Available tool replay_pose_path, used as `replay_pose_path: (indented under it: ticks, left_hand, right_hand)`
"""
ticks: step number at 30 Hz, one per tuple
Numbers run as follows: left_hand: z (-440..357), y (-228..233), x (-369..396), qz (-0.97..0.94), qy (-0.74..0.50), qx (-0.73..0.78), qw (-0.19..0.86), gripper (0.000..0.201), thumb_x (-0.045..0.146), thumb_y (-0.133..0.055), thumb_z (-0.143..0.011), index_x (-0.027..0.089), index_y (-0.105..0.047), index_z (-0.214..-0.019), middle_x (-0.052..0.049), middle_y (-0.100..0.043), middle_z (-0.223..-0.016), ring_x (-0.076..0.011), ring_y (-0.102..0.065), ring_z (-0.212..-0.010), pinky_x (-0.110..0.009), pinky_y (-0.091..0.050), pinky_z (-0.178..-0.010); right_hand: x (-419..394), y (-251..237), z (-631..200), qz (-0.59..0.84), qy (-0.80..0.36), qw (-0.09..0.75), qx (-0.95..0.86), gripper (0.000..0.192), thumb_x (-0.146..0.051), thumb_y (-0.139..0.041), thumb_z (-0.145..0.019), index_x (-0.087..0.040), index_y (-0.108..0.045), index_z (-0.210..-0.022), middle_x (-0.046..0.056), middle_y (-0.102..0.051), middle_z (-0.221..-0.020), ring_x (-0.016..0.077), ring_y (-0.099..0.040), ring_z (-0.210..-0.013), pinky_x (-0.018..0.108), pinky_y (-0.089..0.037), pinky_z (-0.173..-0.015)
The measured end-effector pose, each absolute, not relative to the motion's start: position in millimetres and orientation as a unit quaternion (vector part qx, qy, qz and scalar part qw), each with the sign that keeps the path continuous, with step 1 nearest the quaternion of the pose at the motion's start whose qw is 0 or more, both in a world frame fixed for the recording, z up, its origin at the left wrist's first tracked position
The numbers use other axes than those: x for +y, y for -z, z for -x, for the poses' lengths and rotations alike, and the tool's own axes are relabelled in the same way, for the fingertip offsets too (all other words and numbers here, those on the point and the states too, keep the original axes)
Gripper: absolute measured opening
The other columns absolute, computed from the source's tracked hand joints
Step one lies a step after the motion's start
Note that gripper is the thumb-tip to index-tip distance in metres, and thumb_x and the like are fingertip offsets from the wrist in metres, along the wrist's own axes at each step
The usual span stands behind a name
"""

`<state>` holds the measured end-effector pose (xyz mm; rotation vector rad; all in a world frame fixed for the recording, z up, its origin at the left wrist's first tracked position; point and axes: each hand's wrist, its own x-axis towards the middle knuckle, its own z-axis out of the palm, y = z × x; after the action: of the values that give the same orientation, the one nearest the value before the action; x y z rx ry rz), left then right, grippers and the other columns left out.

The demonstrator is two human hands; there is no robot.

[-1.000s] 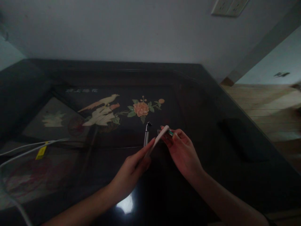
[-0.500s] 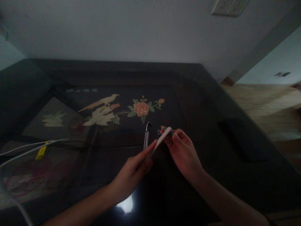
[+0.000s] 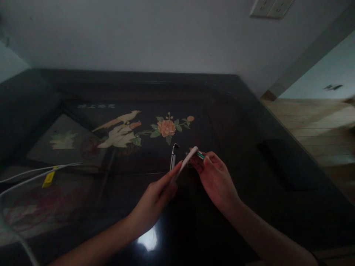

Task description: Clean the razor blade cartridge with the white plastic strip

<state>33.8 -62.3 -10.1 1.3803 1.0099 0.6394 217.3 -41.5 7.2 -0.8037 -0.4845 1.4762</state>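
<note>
Left hand: we see the left hand (image 3: 155, 195) closed around the lower end of a slim white stick (image 3: 185, 164), thumb and fingers clamped on it.
White stick: it slants up and to the right above the middle of the table (image 3: 249, 122), clear of the surface.
Right hand: the right hand (image 3: 215, 177) pinches a small green-tipped piece (image 3: 200, 155) between its fingertips.
Contact: the piece meets the upper end of the stick; we cannot tell how they join.
Metal tool: a thin metal tool (image 3: 173, 159) lies on the table just beyond the left hand.
White cables: white cables (image 3: 33, 175) with a yellow tag (image 3: 48, 179) run in from the left edge.
Inlay: a bird-and-flower inlay (image 3: 138, 129) sits toward the far edge.
Dark object: a flat dark object (image 3: 288, 164) lies near the right edge.
</note>
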Motion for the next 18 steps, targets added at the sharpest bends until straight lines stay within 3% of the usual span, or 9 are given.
replay_pose_path:
  ticks: [7,18]
  left_hand:
    - [-32.2,11.9,-62.1,-0.594,-0.272,0.452,0.607,0.057,0.03,-0.041,-0.098,0.02,-0.031,-0.153,0.002,-0.055,-0.072,-0.0116,-0.042,-0.064,-0.023,-0.043,-0.067]
    - [-33.3,13.0,-66.9,-0.58,-0.273,0.397,0.657,0.054,0.032,-0.045,-0.099,0.028,-0.034,-0.152,-0.002,-0.059,-0.088,-0.0116,-0.045,-0.072,-0.021,-0.042,-0.066]
  right_hand:
    - [-40.5,-7.8,-216.9,0.36,-0.64,0.645,-0.213,0.019,-0.029,-0.086,-0.066,-0.025,-0.068,-0.062,-0.002,-0.074,-0.089,0.0167,-0.066,-0.088,0.032,-0.053,-0.087]
    - [-40.7,-5.1,-218.0,0.365,-0.642,0.636,-0.226,0.019,-0.032,-0.085,-0.069,-0.025,-0.068,-0.065,-0.002,-0.076,-0.091,0.0183,-0.068,-0.09,0.037,-0.052,-0.094]
